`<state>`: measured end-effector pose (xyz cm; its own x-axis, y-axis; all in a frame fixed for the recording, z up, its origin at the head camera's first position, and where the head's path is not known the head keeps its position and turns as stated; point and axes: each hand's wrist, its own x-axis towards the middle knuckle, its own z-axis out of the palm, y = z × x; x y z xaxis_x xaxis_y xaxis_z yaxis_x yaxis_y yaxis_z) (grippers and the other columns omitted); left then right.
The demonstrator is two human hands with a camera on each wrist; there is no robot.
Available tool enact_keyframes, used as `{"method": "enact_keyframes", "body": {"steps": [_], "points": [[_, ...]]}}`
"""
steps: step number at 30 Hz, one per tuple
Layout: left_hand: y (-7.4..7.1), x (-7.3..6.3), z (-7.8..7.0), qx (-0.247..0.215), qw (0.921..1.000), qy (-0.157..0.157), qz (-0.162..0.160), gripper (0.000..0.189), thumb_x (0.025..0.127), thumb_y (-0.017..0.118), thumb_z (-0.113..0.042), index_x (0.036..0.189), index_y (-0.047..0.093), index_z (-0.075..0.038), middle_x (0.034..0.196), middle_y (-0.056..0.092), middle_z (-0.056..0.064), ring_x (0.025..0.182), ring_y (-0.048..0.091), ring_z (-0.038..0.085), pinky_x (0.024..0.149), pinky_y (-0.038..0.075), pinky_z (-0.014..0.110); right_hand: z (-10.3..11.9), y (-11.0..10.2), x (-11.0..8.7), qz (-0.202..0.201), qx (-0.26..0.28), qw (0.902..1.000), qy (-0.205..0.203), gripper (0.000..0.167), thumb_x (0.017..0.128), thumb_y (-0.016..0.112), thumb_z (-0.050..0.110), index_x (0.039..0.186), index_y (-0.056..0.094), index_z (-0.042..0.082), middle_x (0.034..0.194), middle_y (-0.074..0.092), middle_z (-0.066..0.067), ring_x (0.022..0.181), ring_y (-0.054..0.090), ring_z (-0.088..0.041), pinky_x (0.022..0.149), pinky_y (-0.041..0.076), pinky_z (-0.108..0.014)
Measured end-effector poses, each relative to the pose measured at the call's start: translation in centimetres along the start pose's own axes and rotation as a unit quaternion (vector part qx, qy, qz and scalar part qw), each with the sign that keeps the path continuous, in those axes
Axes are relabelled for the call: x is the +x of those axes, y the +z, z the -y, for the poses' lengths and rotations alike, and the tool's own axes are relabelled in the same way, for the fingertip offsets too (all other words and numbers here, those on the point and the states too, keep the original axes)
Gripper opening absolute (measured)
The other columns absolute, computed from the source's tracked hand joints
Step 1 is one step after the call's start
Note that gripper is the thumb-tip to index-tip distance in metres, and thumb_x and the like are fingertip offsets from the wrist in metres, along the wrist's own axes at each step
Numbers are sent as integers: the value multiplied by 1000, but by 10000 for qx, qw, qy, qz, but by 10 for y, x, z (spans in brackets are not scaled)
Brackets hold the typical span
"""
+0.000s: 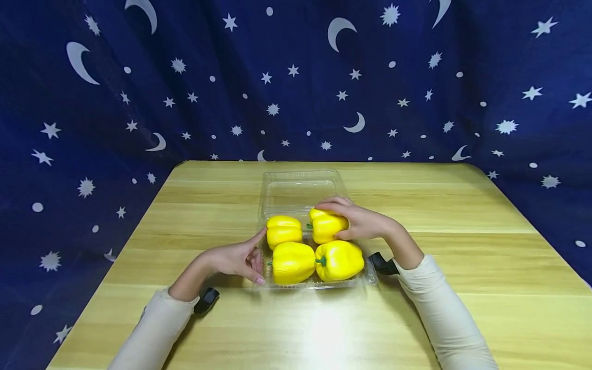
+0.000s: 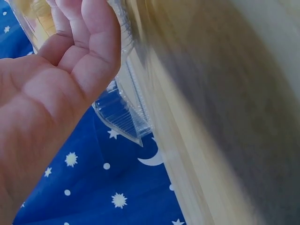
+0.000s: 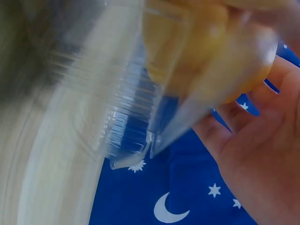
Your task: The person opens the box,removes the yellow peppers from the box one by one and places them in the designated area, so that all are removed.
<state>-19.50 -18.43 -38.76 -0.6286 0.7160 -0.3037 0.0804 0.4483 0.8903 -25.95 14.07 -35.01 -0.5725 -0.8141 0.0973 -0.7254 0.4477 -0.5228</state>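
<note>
Four-lobed yellow bell peppers fill a clear plastic clamshell container [image 1: 370, 277]. My right hand [image 1: 365, 222] grips the back right bell pepper [image 1: 325, 228], fingers over its top and far side, thumb at its near side. That pepper looks orange and blurred behind clear plastic in the right wrist view. My left hand [image 1: 236, 259] holds the container's left side, its index finger near the back left bell pepper [image 1: 283, 229] and thumb at the front corner. In front lie another bell pepper [image 1: 293, 263] and one with a green stem [image 1: 342, 261].
The container's clear lid [image 1: 300, 192] lies folded back, away from me, on the wooden table [image 1: 194, 205]. A dark blue curtain [image 1: 300, 82] with moons and stars hangs behind the table and along its sides. Black wrist devices [image 1: 206, 300] are worn on both arms.
</note>
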Motion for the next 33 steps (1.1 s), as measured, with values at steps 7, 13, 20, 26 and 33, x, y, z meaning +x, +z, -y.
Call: {"method": "enact_keyframes", "body": {"steps": [7, 13, 20, 26, 33], "points": [[-1, 0, 2, -55, 10000, 29, -7, 120, 76, 74, -18, 141, -27, -12, 83, 56, 5, 78, 51, 17, 72, 45, 24, -1, -8, -4, -219, 270, 9993, 129, 68, 74, 70, 5, 135, 40, 8, 137, 35, -12, 124, 34, -30, 100, 33, -51], [-4, 0, 4, 30, 10000, 44, -33, 121, 75, 75, -20, 141, -26, -13, 84, 56, 5, 77, 52, 16, 71, 47, 25, -6, -16, -12, -368, 246, 9990, 33, 69, 75, 70, 3, 136, 38, 6, 138, 33, -14, 127, 30, -31, 101, 31, -53], [-8, -4, 6, 36, 9999, 141, -9, 119, 76, 74, -19, 142, -25, -13, 83, 55, 5, 76, 50, 16, 71, 46, 25, -16, -25, -27, -668, 311, 9972, 115, 71, 75, 71, 3, 137, 37, 6, 138, 33, -14, 127, 29, -32, 101, 29, -54], [-9, -5, 3, 74, 9998, 161, -35, 118, 76, 74, -19, 142, -24, -11, 81, 52, 4, 74, 48, 14, 68, 44, 22, -25, -32, -37, -878, 260, 9956, 217, 71, 74, 71, 1, 136, 37, 4, 137, 33, -16, 127, 29, -33, 101, 29, -55], [-9, -4, 2, 69, 9996, 250, -86, 118, 76, 74, -17, 142, -23, -11, 74, 45, 0, 66, 40, 9, 60, 37, 19, -26, -39, -44, -1081, 187, 9937, 222, 71, 73, 72, 0, 135, 38, 3, 137, 33, -17, 126, 29, -34, 99, 29, -58]]}}
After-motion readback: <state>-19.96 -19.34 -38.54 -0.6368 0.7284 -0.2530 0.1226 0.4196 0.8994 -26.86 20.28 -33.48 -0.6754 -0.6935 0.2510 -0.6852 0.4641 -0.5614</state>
